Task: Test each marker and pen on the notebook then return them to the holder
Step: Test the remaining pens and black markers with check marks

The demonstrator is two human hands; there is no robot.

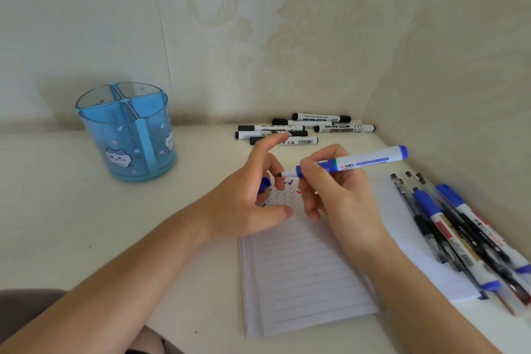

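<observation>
Hovering over the ticked notebook point(310, 273), the right hand point(339, 195) grips the uncapped blue marker point(365, 161), the left hand point(244, 198) pinches its cap point(265, 183) — midway, I'd say — the holder point(126, 135) looks empty, with black markers point(287, 131) and pens point(459, 227) lying loose.

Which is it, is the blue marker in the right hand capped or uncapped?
Uncapped. The blue marker in the right hand shows its bare dark tip, and the left hand holds a blue cap.
</observation>
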